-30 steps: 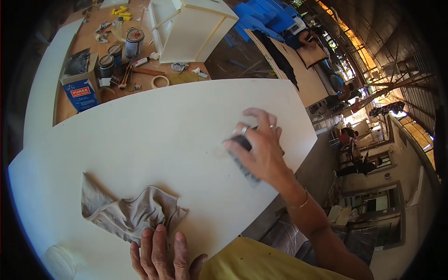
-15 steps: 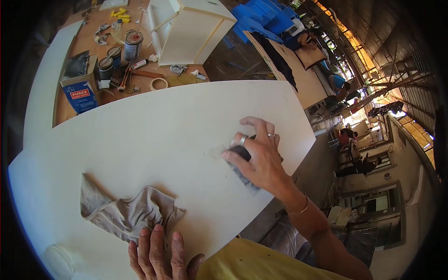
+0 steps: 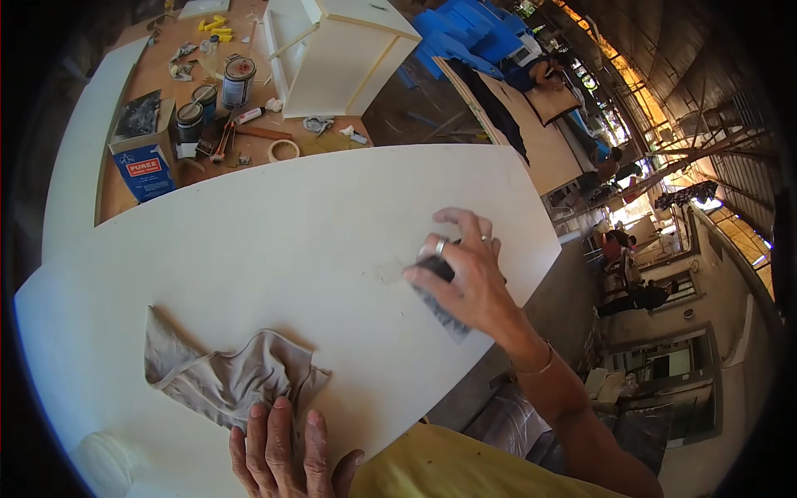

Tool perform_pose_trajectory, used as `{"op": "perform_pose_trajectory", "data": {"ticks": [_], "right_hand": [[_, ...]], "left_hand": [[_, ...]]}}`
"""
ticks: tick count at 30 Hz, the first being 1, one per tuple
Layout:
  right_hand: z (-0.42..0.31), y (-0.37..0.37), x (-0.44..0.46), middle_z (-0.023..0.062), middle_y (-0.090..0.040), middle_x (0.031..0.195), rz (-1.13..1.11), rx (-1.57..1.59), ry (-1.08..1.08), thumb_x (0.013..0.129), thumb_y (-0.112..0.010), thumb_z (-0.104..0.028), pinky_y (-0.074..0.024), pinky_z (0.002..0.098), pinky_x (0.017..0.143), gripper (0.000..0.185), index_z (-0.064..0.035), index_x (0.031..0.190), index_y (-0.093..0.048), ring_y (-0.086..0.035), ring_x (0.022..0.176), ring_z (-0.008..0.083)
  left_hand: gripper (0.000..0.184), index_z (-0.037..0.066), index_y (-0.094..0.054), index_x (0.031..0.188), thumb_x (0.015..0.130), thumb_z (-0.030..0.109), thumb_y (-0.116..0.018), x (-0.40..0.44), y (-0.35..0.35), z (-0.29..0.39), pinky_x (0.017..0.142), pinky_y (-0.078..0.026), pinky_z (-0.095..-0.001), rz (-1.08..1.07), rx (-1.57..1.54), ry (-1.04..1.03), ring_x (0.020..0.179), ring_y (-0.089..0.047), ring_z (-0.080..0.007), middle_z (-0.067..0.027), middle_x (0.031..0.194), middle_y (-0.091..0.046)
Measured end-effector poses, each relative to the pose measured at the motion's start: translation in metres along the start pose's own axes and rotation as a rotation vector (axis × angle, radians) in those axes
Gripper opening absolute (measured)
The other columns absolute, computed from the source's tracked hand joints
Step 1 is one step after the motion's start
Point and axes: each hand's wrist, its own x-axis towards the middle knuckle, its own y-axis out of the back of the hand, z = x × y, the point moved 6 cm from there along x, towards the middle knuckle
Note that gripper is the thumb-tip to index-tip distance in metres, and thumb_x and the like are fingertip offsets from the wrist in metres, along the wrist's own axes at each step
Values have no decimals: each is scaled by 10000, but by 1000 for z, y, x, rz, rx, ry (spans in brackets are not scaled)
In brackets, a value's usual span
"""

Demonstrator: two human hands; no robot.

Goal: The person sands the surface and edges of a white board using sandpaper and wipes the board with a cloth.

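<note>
Across a large white panel (image 3: pixel 249 241) I work with both hands. Fingers curled, my right hand (image 3: pixel 473 278) grips a dark sanding block (image 3: pixel 437 267) with grey, worn-looking sandpaper (image 3: pixel 448 319) sticking out beneath it. The block is pressed on the panel near its right edge. A faint dusty patch (image 3: pixel 388 271) and small crumbs lie just left of it. My left hand (image 3: pixel 286 456) lies flat at the near edge, fingers spread, its fingertips touching a crumpled grey-brown cloth (image 3: pixel 241 373). Part of the cloth is hidden under that hand.
Behind the panel, a brown worktop (image 3: pixel 241 166) carries a blue PUREE box (image 3: pixel 145 170), several cans (image 3: pixel 238 81), a tape roll (image 3: pixel 283 150) and a white cabinet (image 3: pixel 344 58). A round translucent lid (image 3: pixel 104 461) lies at lower left. Other people (image 3: pixel 540 75) are farther off at right.
My right hand and the sanding block have slid slightly to the right over the panel. The dusty patch beside them shows more. My left hand and the cloth stay nearly in place.
</note>
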Motion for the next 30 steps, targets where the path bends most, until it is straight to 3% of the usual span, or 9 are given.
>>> {"op": "perform_pose_trajectory", "data": {"ticks": [16, 23, 26, 30], "right_hand": [[9, 3, 20, 154, -457, 1293, 54, -76, -55, 813, -741, -355, -334, 508, 929, 324, -80, 974, -684, -370, 1225, 363], [-24, -2, 15, 152, -449, 1300, 10, -20, 142, 806, -743, -349, -330, 509, 933, 349, -72, 1012, -693, -366, 1226, 364], [-12, -1, 29, 158, -448, 1297, 27, -14, 68, 811, -734, -353, -341, 514, 924, 360, -77, 1039, -693, -370, 1224, 368], [-32, -4, 25, 164, -445, 1304, 3, 38, 174, 826, -715, -355, -351, 515, 918, 343, -89, 1040, -688, -383, 1214, 366]], "left_hand": [[645, 106, -451, 1455, 917, 400, -649, 1, 2, -1, 1090, -316, -517, 9, -16, 8, 1334, -428, -366, -173, 1435, -474], [638, 104, -456, 1450, 918, 399, -648, 3, 3, 0, 1086, -320, -514, 22, -22, 24, 1330, -438, -368, -175, 1430, -475], [632, 104, -459, 1447, 917, 389, -651, 2, 4, 0, 1084, -324, -514, 32, -48, 31, 1325, -443, -371, -175, 1428, -477], [623, 93, -462, 1441, 914, 359, -661, 5, 6, -1, 1073, -343, -519, 67, -49, 47, 1307, -455, -382, -180, 1419, -481]]}}
